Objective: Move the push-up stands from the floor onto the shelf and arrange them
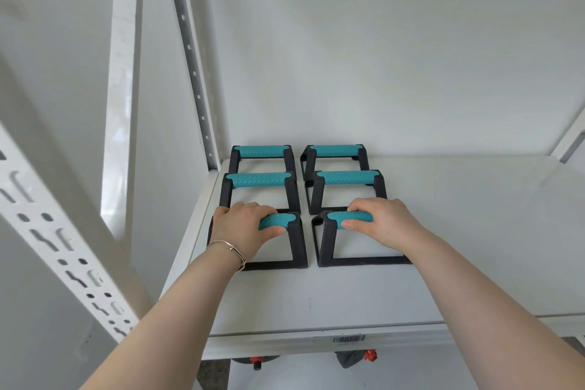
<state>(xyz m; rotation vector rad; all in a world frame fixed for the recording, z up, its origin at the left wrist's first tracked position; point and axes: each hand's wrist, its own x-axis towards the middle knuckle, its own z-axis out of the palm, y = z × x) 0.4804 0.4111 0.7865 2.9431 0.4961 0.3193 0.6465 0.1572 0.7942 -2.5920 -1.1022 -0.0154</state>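
Observation:
Several black push-up stands with teal grips stand in two columns on the white shelf (443,231). The back pair (261,151) and the middle pair (348,177) stand free. My left hand (243,231) is closed over the teal grip of the front left stand (280,221). My right hand (383,222) is closed over the grip of the front right stand (346,219). Both front stands rest with their bases on the shelf, in line with the rows behind them.
A perforated white upright (193,66) rises at the shelf's back left corner, and another slanted post (63,237) is near my left arm. The shelf's right half is bare. Dark items with orange parts (368,355) sit on the level below.

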